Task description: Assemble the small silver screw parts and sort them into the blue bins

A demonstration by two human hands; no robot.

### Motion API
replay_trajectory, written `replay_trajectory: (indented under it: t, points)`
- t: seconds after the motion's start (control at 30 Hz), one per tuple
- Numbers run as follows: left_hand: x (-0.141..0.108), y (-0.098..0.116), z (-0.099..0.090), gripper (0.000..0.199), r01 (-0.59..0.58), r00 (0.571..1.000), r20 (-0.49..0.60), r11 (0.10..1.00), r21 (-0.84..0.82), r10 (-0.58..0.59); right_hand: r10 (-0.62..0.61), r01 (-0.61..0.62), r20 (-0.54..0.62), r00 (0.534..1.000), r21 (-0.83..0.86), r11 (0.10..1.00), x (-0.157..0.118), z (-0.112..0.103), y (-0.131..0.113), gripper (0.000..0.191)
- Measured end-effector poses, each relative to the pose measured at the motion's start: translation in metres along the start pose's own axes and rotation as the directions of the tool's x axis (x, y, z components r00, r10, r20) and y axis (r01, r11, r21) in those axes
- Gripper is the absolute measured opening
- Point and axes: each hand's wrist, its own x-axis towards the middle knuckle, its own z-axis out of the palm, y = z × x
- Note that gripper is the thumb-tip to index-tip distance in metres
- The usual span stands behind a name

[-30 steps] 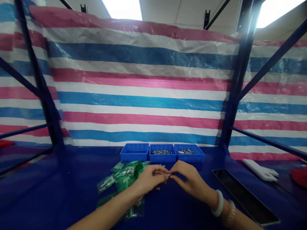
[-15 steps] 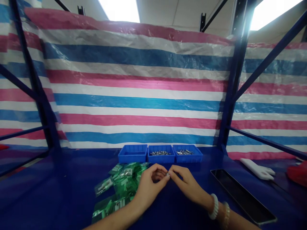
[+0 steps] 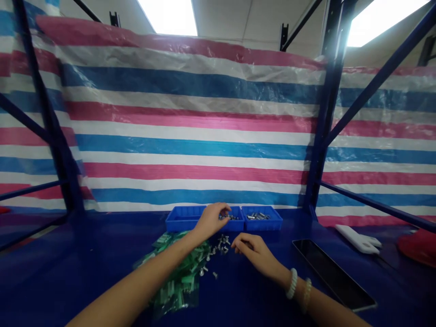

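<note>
My left hand (image 3: 213,220) reaches over the middle blue bin (image 3: 239,225), which holds small metal screws. Its fingers are bent, with a gap between thumb and forefinger, and nothing shows in that gap. My right hand (image 3: 254,250) hovers low over the table, fingers curled and tips drawn together; whatever they may hold is hidden. Just left of it lie loose metal screws (image 3: 223,244), scattered on the blue tabletop. Green-tinted clear plastic packets (image 3: 184,272) with small parts inside are heaped under and beside my left forearm, which covers part of them.
A left blue bin (image 3: 184,223) and a right blue bin (image 3: 264,225) with metal cylinders flank the middle one. A dark-screened phone (image 3: 334,272) lies at right, with a white device (image 3: 357,239) and a red item (image 3: 418,245) beyond. Blue rack posts (image 3: 316,172) stand behind.
My hands have parted from their fingertip-to-fingertip pose. The left has moved forward and up over the middle bin, uncovering loose screws on the table. My right hand stays close to its former place.
</note>
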Motion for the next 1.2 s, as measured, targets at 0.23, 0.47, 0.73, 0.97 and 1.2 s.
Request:
replay_trajectory:
  t: [0.23,0.47,0.73,0.97,1.2]
  points:
    - [-0.083,0.031,-0.022,0.018,-0.167,0.893,0.445,0.969,0.18,0.071,-0.003,0.001,-0.044,0.999,-0.051,0.999,0.004,-0.002,0.011,0.031]
    - [-0.081,0.035,0.015,0.017,-0.108,0.928,0.367,0.99,0.09,0.068,0.004,-0.005,-0.048,0.999,-0.031,0.999,0.006,-0.005,0.008,0.03]
    - [-0.07,0.023,0.022,0.018,0.375,0.909,0.214,0.476,-0.796,-0.359,-0.229,0.214,-0.114,0.967,-0.129,0.968,-0.006,-0.003,-0.014,0.016]
    - [-0.077,0.028,0.024,0.029,0.367,0.876,0.243,0.248,-0.897,-0.416,-0.291,0.281,-0.061,0.955,-0.129,0.951,-0.007,-0.001,-0.015,0.011]
    - [-0.081,0.031,0.027,0.022,0.373,0.874,0.255,0.235,-0.897,-0.413,-0.298,0.288,-0.041,0.954,-0.166,0.943,-0.009,-0.006,-0.022,0.01]
